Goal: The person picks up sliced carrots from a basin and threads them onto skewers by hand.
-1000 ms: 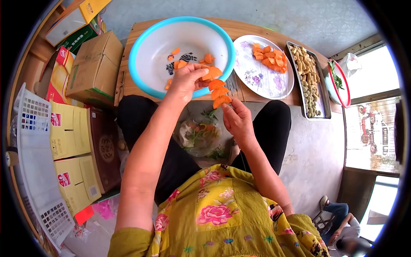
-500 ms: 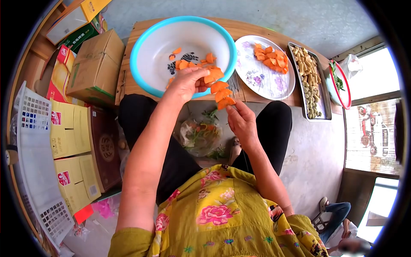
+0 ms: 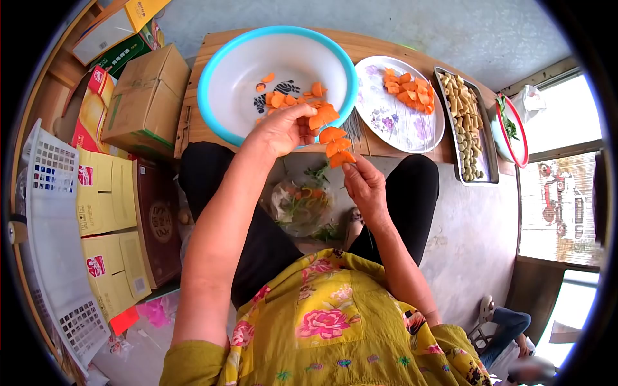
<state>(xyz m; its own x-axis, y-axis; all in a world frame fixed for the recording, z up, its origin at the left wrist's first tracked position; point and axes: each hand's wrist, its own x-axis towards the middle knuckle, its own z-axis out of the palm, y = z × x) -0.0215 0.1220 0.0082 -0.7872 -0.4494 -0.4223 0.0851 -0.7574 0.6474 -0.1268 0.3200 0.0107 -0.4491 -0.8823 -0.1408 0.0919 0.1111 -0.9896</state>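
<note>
My left hand (image 3: 281,133) is closed on orange carrot slices (image 3: 323,116), pinched between thumb and fingers over the near rim of a white basin (image 3: 222,96) with a blue edge. Just below and right, my right hand (image 3: 367,190) grips the lower end of a thin skewer, whose shaft shows faintly below the fingers. Several carrot slices (image 3: 336,147) are stacked along it, the lowest one touching my right fingertips. More loose carrot slices (image 3: 278,100) lie in the basin. Whether the skewer tip enters the left hand's slices is hard to see.
On the wooden table (image 3: 189,122) are a floral plate (image 3: 373,80) with carrot skewers, loose thin skewers (image 3: 353,128), a metal tray (image 3: 492,168) of skewered food and a red-rimmed bowl (image 3: 524,145) with greens. A bag of scraps (image 3: 299,206) sits below. Boxes (image 3: 145,106) stand left; another person (image 3: 508,328) sits at lower right.
The view has shifted very slightly. Both hands keep almost the same pose, with the carrot slices and skewer still held between them.
</note>
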